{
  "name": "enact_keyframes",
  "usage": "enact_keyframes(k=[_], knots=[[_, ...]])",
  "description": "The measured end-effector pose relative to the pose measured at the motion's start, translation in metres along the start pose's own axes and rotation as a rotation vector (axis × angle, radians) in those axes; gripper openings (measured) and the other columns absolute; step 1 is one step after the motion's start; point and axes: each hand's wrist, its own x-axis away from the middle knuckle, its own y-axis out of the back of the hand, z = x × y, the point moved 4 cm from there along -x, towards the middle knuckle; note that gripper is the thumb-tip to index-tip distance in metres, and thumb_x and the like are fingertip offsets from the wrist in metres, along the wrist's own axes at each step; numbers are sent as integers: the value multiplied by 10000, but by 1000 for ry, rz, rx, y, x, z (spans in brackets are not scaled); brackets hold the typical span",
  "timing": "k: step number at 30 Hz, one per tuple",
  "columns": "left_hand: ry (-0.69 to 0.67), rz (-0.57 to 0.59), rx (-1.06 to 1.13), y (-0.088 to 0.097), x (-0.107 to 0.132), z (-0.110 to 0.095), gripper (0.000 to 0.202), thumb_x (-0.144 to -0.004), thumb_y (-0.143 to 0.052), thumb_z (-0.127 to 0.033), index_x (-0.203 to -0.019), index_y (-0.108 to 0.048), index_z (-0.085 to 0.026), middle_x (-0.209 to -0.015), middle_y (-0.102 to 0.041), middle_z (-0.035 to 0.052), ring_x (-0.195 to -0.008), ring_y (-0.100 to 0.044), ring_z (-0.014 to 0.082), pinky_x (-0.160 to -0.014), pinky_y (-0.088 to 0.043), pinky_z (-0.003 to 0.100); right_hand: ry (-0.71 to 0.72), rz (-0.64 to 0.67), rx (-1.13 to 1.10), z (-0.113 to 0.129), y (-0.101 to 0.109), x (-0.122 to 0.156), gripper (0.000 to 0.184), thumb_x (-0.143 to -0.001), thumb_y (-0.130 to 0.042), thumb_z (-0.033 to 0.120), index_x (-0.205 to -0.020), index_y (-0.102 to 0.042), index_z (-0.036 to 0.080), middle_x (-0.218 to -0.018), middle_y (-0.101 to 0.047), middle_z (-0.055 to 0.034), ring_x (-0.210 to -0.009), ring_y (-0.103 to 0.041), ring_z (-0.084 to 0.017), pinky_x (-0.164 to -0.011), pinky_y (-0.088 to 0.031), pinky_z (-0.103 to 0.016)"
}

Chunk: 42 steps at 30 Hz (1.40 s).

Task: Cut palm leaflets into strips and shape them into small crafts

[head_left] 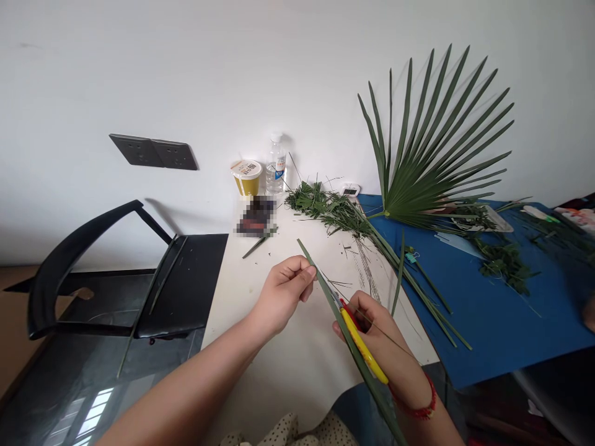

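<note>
Green, flat and tapering in the head view: a long leaf strip (360,365) slanting from mid-table to near right, above the white table (232,297). Pinched near its far tip between thumb and fingers of the left hand (288,285). Curled round red and yellow plastic handles, the right hand (372,319), with scissors (366,353) close along the strip, metal blades toward the left fingertips. Could nick the left thumb after a forward slip; could cut the strip crooked or right through after a sideways drift. Might also snag the thin strand (395,342) across the right hand. Farther off, wiry, tangled clippings (316,204); far right, a stiff, pleated, fan-shaped palm leaf (432,167).
</note>
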Motion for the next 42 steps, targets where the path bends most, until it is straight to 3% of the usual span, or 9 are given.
enact_keyframes(k=[10,15,20,25,35,42], knots=[[-2,-21,56,0,-4,8,280,-916,-583,-288,-668,-501,-186,-474,-427,-69,-481,-318,83,-516,-224,254,35,20,-96,-5,-3,-5,405,-816,-746,396,-731,-385,234,-677,-442,74,-615,-402,-112,-538,-328,-218],[-68,-130,194,13,-12,3,252,-906,-596,-258,-681,-512,-183,-461,-434,-65,-455,-294,77,-488,-199,247,53,-23,155,-16,-2,-18,341,-803,-725,398,-752,-429,238,-652,-482,67,-599,-431,-129,-537,-326,-235],[-198,-343,331,41,-19,-20,209,-887,-605,-218,-704,-511,-187,-489,-466,-56,-445,-324,76,-466,-231,225,63,-234,651,-28,0,-31,276,-871,-590,441,-768,-419,251,-634,-553,31,-584,-491,-175,-531,-285,-263],[-241,-442,394,55,-15,-44,203,-863,-606,-189,-679,-522,-175,-509,-477,-42,-440,-356,75,-443,-266,212,151,-337,935,-33,-3,-40,155,-869,-561,309,-805,-437,243,-679,-600,-5,-603,-556,-203,-544,-273,-279],[-371,-545,378,54,1,-106,214,-840,-575,-126,-643,-507,-170,-516,-510,-32,-412,-380,69,-405,-292,189,217,-310,1020,-36,-4,-42,123,-893,-568,250,-949,-628,158,-945,-685,-111,-887,-653,-275,-747,-449,-333],[-398,-566,381,42,4,-127,226,-850,-562,-142,-634,-505,-172,-530,-546,-28,-403,-392,72,-409,-326,197,287,-282,1022,-33,-5,-38,139,-859,-620,198,-970,-693,161,-977,-686,-116,-1006,-620,-295,-881,-464,-372]])
